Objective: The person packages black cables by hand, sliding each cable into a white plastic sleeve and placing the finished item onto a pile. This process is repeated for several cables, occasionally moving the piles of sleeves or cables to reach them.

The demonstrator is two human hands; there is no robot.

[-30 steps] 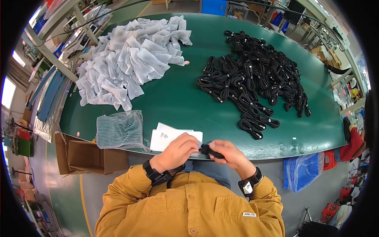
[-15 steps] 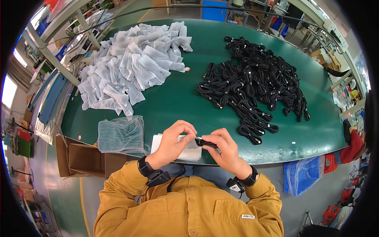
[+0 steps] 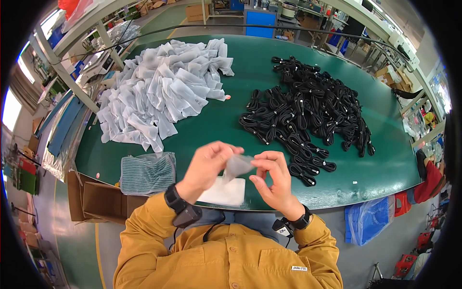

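Note:
A small translucent plastic bag [image 3: 238,166] is stretched between my hands above the near edge of the table. My left hand [image 3: 207,166] pinches its left side between thumb and fingers. At the bag's right edge, the curled fingers of my right hand [image 3: 273,180] grip the film, the thumb lower down. Whether anything lies inside the bag is hard to see. Beneath my hands lies a stack of flat white bags [image 3: 224,191]. Coiled black cables [image 3: 308,106] form a heap at the right, and frosted bags [image 3: 159,91] are piled at the left.
The green table [image 3: 207,127] curves around in front of me. A folded teal striped cloth in clear plastic [image 3: 148,173] rests at its near left edge. Below that stands an open cardboard box [image 3: 106,197]. A blue lined bin [image 3: 368,219] stands below the right edge.
The black cable end seen between my hands no longer shows; the translucent bag is now raised and spread between them. My left hand has lifted slightly and the view has tilted.

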